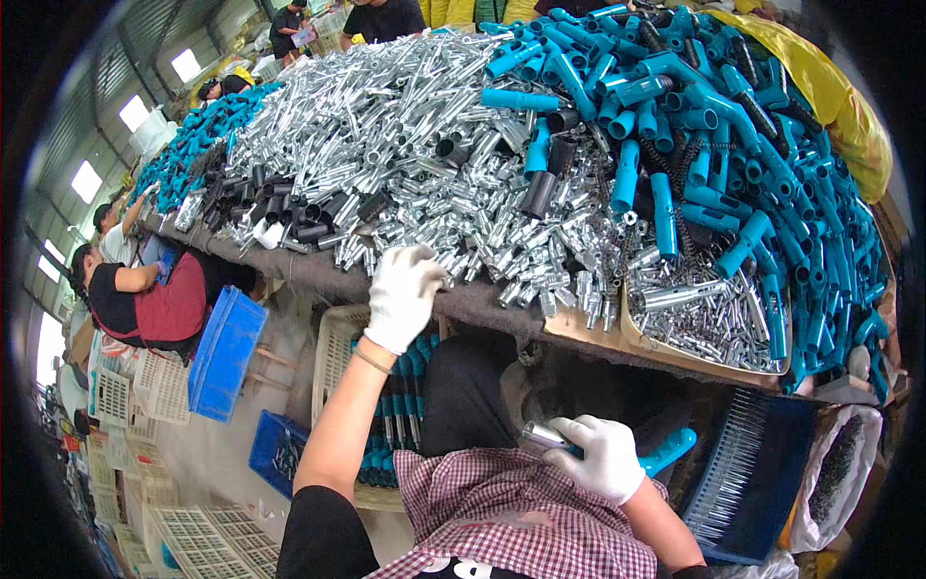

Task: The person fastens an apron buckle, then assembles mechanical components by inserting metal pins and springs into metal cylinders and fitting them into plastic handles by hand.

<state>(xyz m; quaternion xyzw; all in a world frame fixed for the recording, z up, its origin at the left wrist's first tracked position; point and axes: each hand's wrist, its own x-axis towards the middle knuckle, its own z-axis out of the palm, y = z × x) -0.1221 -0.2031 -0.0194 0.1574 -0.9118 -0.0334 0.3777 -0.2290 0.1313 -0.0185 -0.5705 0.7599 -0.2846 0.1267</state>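
My left hand (403, 297), in a white glove, is at the front edge of the heap of small silver metal parts (463, 207). Its fingers are curled closed at the parts, and what they pinch is hidden. Over my lap, my right hand (600, 457), also gloved in white, is wrapped round a teal-handled tool (672, 450). A silver metal cylinder sticks out on one side of that fist, and the teal handle shows on the other. The glove covers the tool's middle. A checked apron (511, 511) lies across my lap.
Teal tubular housings (714, 174) are piled at the right, beside a tray (627, 323) of small metal pieces. A cream crate (333, 357) of teal-handled tools stands by my legs. A blue bin (752, 463) holds long metal rods. Another person (145, 294) sits at the left near blue crates (227, 352).
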